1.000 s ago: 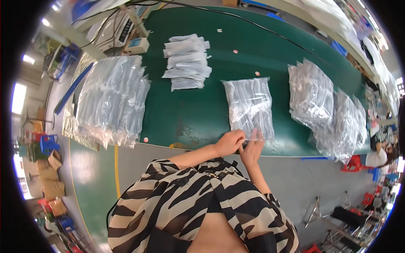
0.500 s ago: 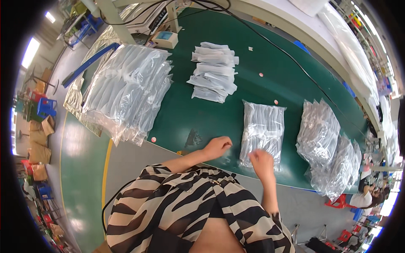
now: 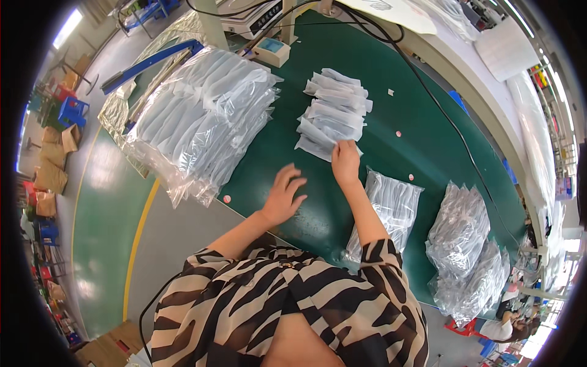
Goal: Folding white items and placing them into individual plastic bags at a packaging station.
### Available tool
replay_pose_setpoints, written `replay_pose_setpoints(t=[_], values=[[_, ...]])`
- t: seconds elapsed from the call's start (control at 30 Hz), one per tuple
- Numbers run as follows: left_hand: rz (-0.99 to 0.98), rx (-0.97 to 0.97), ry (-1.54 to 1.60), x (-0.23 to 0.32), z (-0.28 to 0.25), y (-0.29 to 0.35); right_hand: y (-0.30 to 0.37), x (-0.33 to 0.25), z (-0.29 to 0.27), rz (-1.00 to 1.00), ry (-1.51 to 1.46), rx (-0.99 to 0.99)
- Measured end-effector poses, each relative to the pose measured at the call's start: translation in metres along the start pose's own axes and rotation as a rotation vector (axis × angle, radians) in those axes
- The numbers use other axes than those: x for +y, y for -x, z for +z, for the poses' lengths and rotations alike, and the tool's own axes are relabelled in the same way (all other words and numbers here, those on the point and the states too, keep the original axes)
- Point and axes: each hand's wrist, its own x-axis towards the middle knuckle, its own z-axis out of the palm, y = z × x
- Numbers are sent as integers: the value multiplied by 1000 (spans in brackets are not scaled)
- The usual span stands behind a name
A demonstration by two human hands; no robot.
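Note:
Several small, slim translucent white packets (image 3: pixel 333 113) lie overlapped in a row on the green table (image 3: pixel 379 153). My right hand (image 3: pixel 346 164) reaches to the near end of that row, its fingers curled over the edge of the closest packet (image 3: pixel 315 148). My left hand (image 3: pixel 284 194) hovers just left of it, over bare tabletop, with fingers spread and nothing in them. Under my right forearm lies a flat clear plastic bag (image 3: pixel 394 205) filled with similar packets side by side; the forearm and sleeve hide part of it.
A large stack of filled clear bags (image 3: pixel 202 110) stands at the left, beside a blue-handled paper cutter (image 3: pixel 150 66). More filled bags (image 3: pixel 461 229) lie at the right. A small white device (image 3: pixel 273 52) sits at the back, and a black cable (image 3: pixel 428 85) hangs across the far side.
My right hand has left the filled bag and moved up and left to the packet row. The left hand has shifted left and spread its fingers. The whole view has turned slightly.

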Motion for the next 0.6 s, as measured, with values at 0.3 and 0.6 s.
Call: replay_pose_setpoints(t=[0.3, 0.6], values=[[-21, -756, -347, -60, 42, -21, 84, 14, -17, 43, -323, -389], [0, -373, -158, -66, 33, 16, 117, 32, -57, 75, 140, -485]])
